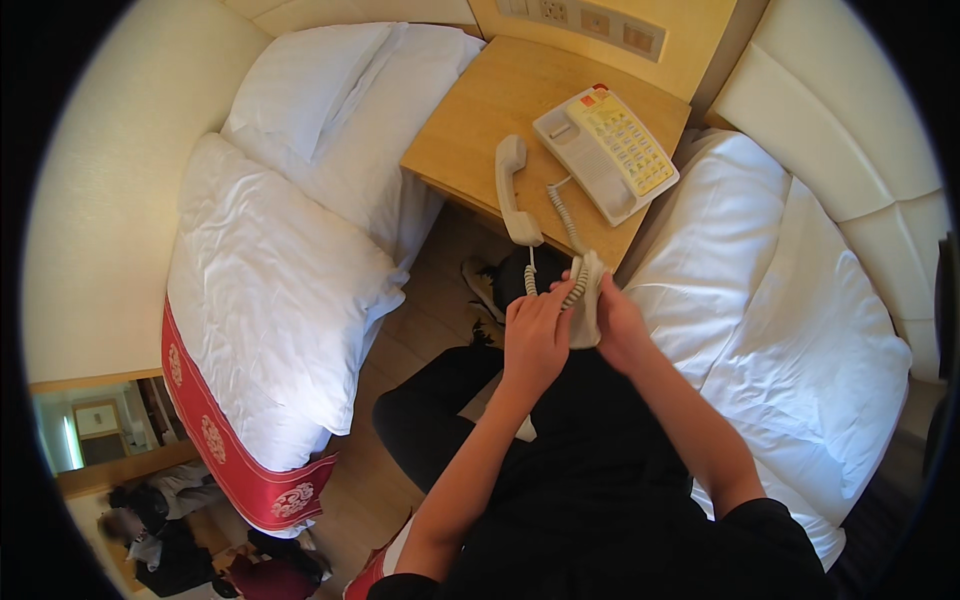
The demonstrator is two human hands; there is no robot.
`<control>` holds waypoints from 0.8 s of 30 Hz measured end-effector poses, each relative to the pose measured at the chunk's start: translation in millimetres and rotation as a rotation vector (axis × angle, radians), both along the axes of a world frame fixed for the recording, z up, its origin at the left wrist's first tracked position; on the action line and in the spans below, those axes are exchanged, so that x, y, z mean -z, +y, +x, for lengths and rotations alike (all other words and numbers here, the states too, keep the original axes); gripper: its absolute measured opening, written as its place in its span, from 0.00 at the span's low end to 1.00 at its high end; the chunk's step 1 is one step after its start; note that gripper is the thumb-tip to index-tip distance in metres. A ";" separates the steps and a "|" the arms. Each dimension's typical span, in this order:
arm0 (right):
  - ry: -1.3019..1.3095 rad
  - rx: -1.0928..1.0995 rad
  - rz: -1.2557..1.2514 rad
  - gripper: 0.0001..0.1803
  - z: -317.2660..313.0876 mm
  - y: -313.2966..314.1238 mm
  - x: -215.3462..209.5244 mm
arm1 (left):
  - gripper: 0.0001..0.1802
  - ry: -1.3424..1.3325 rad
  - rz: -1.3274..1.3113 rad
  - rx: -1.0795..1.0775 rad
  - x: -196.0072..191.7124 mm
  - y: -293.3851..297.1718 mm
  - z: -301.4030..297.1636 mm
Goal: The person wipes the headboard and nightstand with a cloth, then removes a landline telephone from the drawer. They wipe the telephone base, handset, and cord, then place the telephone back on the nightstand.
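Observation:
A cream telephone handset (pixel 511 190) lies off its cradle along the front edge of the wooden bedside table. The telephone base (pixel 611 152), with yellow keypad labels, rests to its right. A coiled cord (pixel 562 215) runs from the base down to my hands, and from there back up to the handset. My left hand (pixel 536 338) is closed, fingers pinching the cord. My right hand (pixel 624 326) is closed around a pale cloth (pixel 588 325), which sits against the coils. The fingertips of both hands are partly hidden by cloth and cord.
The wooden bedside table (pixel 450 130) stands between two beds. A white duvet with a red runner (pixel 213 440) covers the left bed; a white duvet (pixel 770 310) covers the right. Wall sockets (pixel 595 22) sit above the table. My crossed legs are below my hands.

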State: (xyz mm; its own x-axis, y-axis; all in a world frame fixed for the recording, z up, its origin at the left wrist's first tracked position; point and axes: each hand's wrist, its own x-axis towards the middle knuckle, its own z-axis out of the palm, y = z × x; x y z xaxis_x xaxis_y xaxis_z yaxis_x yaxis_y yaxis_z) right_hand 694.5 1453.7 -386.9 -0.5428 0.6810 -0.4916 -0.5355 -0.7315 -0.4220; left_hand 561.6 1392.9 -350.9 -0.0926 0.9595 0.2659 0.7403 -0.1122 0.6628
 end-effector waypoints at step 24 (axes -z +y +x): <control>0.087 0.086 0.102 0.27 28.2 33.1 9.5 | 0.14 -0.066 -0.027 0.128 13.8 -0.6 1.6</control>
State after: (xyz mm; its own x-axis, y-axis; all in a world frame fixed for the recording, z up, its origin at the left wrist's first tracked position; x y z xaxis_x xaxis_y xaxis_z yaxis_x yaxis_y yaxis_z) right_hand 722.7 1486.8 -396.4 -0.5179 0.7705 -0.3717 -0.6317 -0.6374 -0.4412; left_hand 563.2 1392.3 -364.7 0.0151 0.9714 0.2368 0.6760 -0.1844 0.7135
